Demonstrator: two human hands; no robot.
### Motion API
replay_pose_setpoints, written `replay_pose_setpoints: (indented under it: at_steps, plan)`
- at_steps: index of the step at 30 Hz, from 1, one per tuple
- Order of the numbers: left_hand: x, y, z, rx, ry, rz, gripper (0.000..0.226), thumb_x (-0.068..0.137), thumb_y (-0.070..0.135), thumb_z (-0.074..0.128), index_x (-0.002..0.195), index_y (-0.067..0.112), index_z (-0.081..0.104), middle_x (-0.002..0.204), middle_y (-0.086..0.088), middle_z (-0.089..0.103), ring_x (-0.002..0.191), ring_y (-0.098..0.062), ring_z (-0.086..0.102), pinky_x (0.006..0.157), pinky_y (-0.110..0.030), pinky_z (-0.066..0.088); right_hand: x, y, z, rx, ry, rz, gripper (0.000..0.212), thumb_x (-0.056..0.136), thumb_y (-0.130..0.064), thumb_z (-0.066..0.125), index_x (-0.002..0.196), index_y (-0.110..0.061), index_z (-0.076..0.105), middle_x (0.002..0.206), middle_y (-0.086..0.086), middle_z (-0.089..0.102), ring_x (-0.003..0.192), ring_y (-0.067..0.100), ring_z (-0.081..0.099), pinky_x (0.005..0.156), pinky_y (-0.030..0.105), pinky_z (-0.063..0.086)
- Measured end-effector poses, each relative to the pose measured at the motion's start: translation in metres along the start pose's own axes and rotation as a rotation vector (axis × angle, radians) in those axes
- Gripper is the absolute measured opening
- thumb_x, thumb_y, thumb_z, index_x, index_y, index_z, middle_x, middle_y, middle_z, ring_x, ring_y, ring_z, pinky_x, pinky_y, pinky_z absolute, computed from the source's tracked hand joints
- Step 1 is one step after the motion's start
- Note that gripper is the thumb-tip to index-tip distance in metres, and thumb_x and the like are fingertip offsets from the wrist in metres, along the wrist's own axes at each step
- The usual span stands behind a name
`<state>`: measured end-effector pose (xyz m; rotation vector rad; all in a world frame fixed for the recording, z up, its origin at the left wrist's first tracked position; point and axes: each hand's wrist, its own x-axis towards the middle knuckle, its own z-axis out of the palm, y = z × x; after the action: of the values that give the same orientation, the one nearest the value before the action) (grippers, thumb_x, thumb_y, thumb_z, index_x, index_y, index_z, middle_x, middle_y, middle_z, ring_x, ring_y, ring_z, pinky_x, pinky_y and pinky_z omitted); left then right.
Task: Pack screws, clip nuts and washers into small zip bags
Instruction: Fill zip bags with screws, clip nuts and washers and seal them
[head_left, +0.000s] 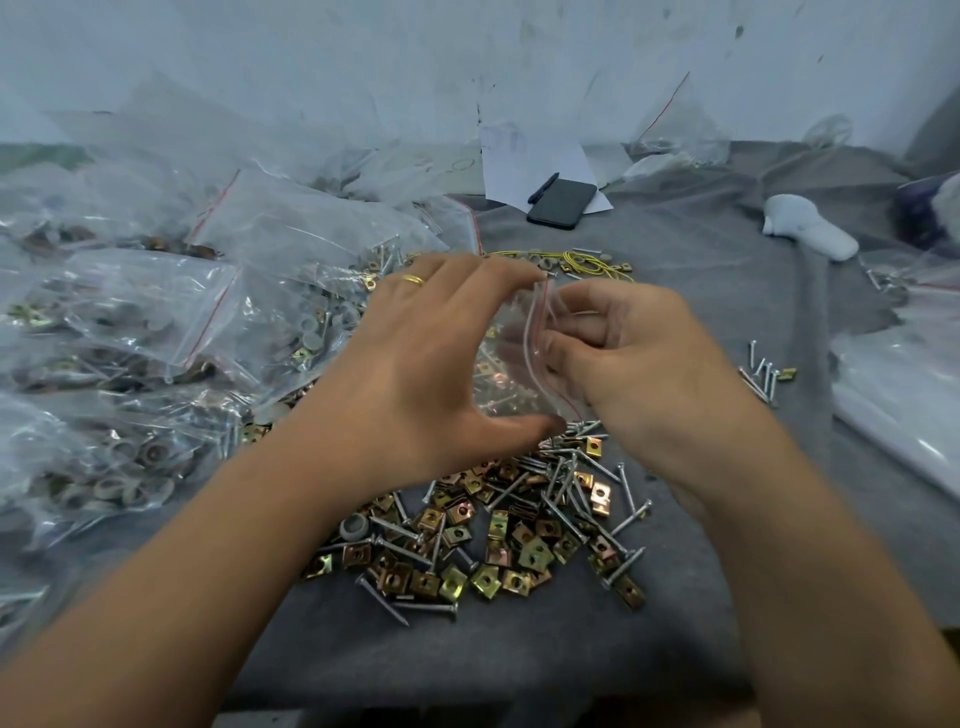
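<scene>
Centrally, a small zip bag (511, 358) is held upright between both hands above the loose pile of screws and clip nuts (498, 525) on the grey cloth (691, 270). Left hand (421, 364): thumb and fingers spread wide, pinching the bag's edges. Right hand (628, 353): curled fingers pinching its red-striped mouth. Filled bags (156, 322) lie left.

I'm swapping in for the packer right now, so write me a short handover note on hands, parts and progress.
Left hand: pinches the small zip bag between fingertips and thumb.
Right hand: fingers curled at the bag's red-lined mouth; whether it holds parts is hidden.
Loose screws and clip nuts lie piled on the grey cloth below the hands; one grey washer at the pile's left.
Done: filled bags heaped at left.
Left: finish this bag, then bag the pile.
</scene>
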<state>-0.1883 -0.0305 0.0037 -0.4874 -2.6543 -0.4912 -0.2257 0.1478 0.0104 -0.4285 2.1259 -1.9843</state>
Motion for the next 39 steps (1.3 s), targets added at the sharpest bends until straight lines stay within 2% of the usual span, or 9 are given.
replay_pose_setpoints:
  at_steps: [5,10,13,17,19,21,27,33,39]
  plan:
    - [0.0,0.007,0.006,0.021,0.034,-0.021,0.101,0.069,0.077,0.066,0.151,0.023,0.044,0.143,0.006,0.054,0.139,-0.023,0.045,0.12,-0.048,0.034,-0.001,-0.004,0.001,0.102,0.095,-0.026,0.018,0.097,0.011,0.062,0.109,-0.003,0.065,0.086,0.01,0.08,0.076,0.018,0.079,0.065,0.02,0.06]
    - [0.003,0.011,0.006,0.017,0.114,0.007,0.084,0.074,0.07,0.065,0.144,0.025,0.053,0.135,0.007,0.06,0.132,-0.022,0.054,0.114,-0.047,0.038,0.002,-0.005,0.005,-0.043,0.143,-0.053,0.016,0.098,0.002,0.065,0.107,-0.011,0.065,0.086,0.007,0.08,0.079,0.022,0.079,0.076,0.04,0.065]
    - [0.004,0.007,0.002,0.02,0.11,0.041,0.079,0.077,0.067,0.07,0.141,0.023,0.056,0.131,0.006,0.062,0.126,-0.022,0.057,0.11,-0.052,0.044,0.001,-0.009,0.002,0.047,0.081,-0.027,0.018,0.098,-0.007,0.07,0.115,-0.008,0.063,0.09,0.008,0.08,0.079,0.02,0.079,0.065,0.028,0.062]
    - [0.001,-0.005,-0.008,-0.037,0.121,-0.024,0.078,0.074,0.072,0.067,0.139,0.03,0.054,0.128,0.015,0.057,0.119,-0.013,0.056,0.106,-0.048,0.048,-0.005,-0.011,-0.024,-0.232,0.036,-0.097,0.014,0.095,-0.032,0.072,0.103,-0.02,0.07,0.09,-0.004,0.08,0.083,0.012,0.077,0.081,0.038,0.064]
    - [-0.003,-0.013,-0.012,-0.061,0.126,-0.054,0.082,0.072,0.076,0.068,0.139,0.032,0.054,0.126,0.02,0.054,0.118,-0.008,0.055,0.104,-0.039,0.048,-0.005,-0.009,-0.037,-0.691,0.021,-0.172,0.015,0.091,-0.04,0.076,0.082,-0.028,0.076,0.073,-0.014,0.076,0.068,0.001,0.071,0.068,0.025,0.059]
    - [-0.005,-0.019,-0.015,-0.072,0.13,-0.091,0.083,0.071,0.078,0.069,0.139,0.033,0.054,0.126,0.021,0.055,0.119,-0.005,0.055,0.101,-0.034,0.046,-0.006,-0.008,-0.036,-0.964,-0.123,-0.079,0.015,0.082,-0.05,0.082,0.073,-0.039,0.077,0.063,-0.022,0.07,0.059,-0.005,0.065,0.052,0.013,0.046]
    - [-0.004,-0.022,-0.023,-0.095,0.143,-0.173,0.081,0.07,0.069,0.081,0.138,0.029,0.058,0.13,0.013,0.062,0.121,-0.01,0.056,0.1,-0.031,0.044,-0.005,-0.002,-0.014,-1.107,-0.303,0.062,0.022,0.066,-0.059,0.089,0.078,-0.063,0.071,0.074,-0.035,0.066,0.069,-0.003,0.064,0.069,0.031,0.059]
    - [-0.005,-0.022,-0.027,-0.137,0.15,-0.208,0.076,0.072,0.062,0.083,0.136,0.028,0.059,0.128,0.011,0.066,0.121,-0.012,0.057,0.101,-0.033,0.044,-0.001,0.003,-0.011,-1.202,-0.221,0.06,0.027,0.067,-0.061,0.088,0.087,-0.053,0.072,0.081,-0.02,0.066,0.08,0.005,0.063,0.076,0.037,0.058]
    - [-0.005,-0.02,-0.029,-0.167,0.145,-0.215,0.077,0.072,0.065,0.079,0.136,0.027,0.058,0.126,0.012,0.067,0.123,-0.013,0.059,0.104,-0.039,0.047,0.0,0.006,-0.004,-1.264,-0.178,0.093,0.019,0.072,-0.058,0.086,0.071,-0.05,0.069,0.086,-0.018,0.068,0.084,0.011,0.065,0.078,0.035,0.059]
